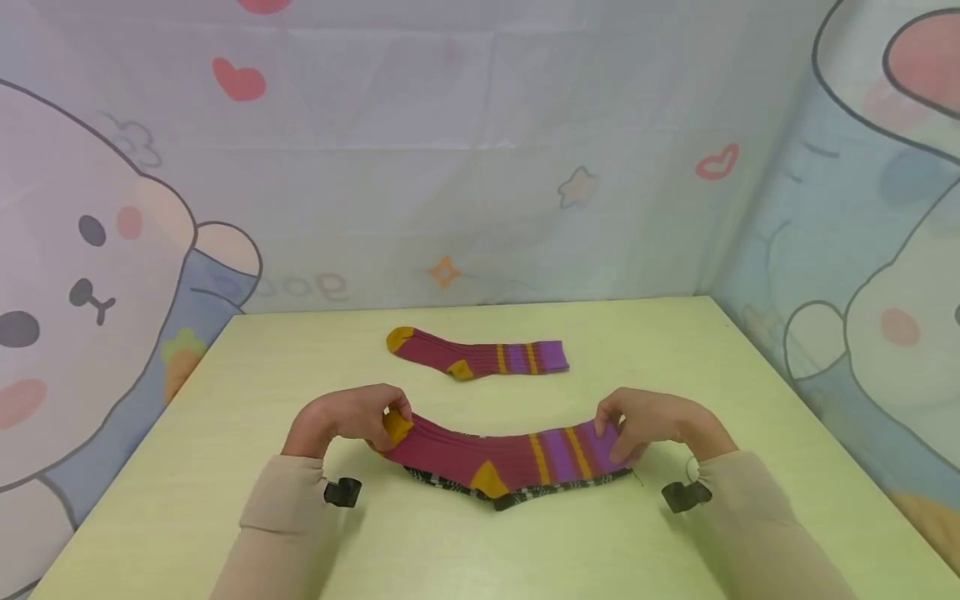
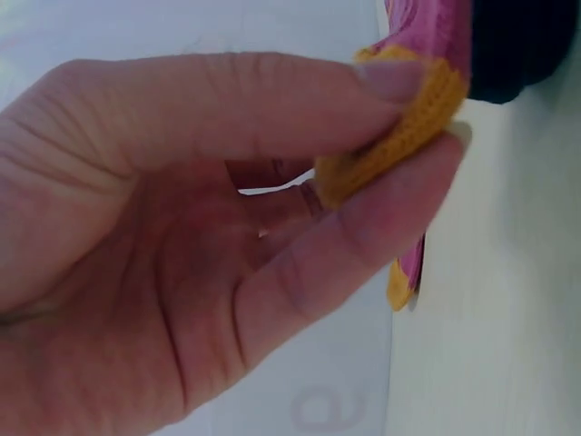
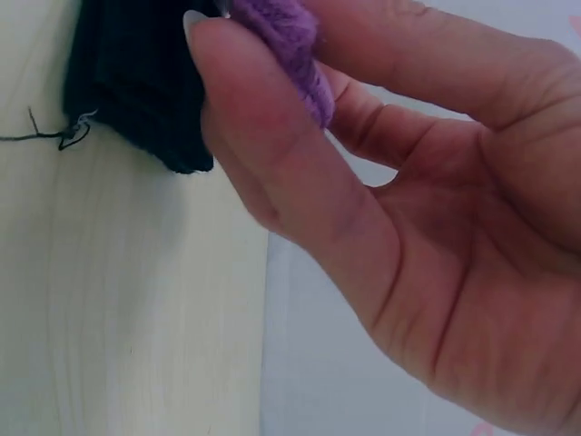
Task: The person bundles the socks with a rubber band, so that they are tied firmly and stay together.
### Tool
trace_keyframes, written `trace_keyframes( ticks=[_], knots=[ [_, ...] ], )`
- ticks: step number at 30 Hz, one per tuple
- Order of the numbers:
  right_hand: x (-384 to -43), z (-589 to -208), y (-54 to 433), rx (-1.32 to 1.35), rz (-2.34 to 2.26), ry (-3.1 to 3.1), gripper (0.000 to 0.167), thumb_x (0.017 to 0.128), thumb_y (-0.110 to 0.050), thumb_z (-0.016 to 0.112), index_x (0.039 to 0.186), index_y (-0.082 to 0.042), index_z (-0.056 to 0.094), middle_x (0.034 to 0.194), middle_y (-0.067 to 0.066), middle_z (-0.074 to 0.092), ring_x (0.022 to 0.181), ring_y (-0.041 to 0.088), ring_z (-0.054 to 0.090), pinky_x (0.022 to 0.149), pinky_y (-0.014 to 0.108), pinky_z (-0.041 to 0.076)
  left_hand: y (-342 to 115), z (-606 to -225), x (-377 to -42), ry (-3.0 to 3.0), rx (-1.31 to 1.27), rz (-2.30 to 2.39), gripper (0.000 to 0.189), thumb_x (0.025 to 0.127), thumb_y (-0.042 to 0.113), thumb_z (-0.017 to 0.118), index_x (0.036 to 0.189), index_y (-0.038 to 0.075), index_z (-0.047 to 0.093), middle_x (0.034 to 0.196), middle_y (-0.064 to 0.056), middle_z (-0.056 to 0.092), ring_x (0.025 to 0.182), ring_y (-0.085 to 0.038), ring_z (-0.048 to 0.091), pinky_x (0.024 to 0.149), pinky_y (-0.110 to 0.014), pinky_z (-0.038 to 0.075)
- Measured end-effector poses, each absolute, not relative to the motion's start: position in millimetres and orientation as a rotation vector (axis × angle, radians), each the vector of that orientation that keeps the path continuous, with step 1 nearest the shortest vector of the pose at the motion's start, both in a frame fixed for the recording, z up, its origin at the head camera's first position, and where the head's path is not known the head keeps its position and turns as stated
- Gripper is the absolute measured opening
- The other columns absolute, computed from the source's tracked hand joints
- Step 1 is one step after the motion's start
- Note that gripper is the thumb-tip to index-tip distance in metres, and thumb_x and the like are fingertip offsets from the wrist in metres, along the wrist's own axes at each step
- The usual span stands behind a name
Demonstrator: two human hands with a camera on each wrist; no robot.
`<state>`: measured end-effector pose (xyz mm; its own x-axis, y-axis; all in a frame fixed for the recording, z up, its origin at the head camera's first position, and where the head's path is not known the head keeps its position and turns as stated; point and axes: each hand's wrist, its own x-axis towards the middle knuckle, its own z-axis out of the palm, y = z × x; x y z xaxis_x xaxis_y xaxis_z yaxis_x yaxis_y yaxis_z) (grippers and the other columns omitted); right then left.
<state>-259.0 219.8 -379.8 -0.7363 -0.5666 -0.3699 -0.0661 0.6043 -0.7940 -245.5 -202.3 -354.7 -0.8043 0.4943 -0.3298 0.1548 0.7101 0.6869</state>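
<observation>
Table (image 1: 480,558): carries every item. Striped sock (image 1: 457,454): above the dark sock (image 1: 517,498), spanned between both hands, presumably to keep it extended; contact with the dark one cannot be confirmed. Far sock (image 1: 480,358): flat beyond, well apart, same way round (apparently a match). Left hand (image 1: 367,412): pinches the yellow toe (image 2: 434,102). Right hand (image 1: 651,417): pinches the purple cuff (image 3: 289,36). Thread (image 3: 76,129): loose, at the dark sock's end.

A pale yellow-green, wood-grained table (image 1: 525,550) stood before a pale greyish fabric backdrop (image 1: 390,175) printed with red hearts (image 1: 240,80). Large, white, pink-cheeked cartoon animals (image 1: 52,258) flanked it under soft light.
</observation>
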Motion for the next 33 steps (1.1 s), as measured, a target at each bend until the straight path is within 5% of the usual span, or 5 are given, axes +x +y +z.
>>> trace_keyframes(
  ticks=[20,33],
  knots=[
    [-259,-386,218,-0.451,-0.947,2.295,0.031,0.075,0.01,0.08,0.096,0.001,0.059,0.081,0.011,0.054,0.067,0.024,0.066,0.064,0.039,0.059,-196,-371,-253,2.434,0.449,0.885,0.038,0.075,-0.016,0.073,0.105,0.0,0.055,0.099,-0.011,0.054,0.086,-0.025,0.055,0.07,-0.034,0.057],
    [-262,-390,221,-0.495,-0.834,2.364,0.032,0.075,0.002,0.084,0.097,-0.004,0.061,0.083,0.008,0.056,0.066,0.019,0.059,0.06,0.038,0.056,-190,-378,-253,2.484,0.378,0.725,0.04,0.076,-0.007,0.081,0.104,0.005,0.056,0.095,-0.008,0.053,0.08,-0.022,0.052,0.06,-0.032,0.049]
  ],
)
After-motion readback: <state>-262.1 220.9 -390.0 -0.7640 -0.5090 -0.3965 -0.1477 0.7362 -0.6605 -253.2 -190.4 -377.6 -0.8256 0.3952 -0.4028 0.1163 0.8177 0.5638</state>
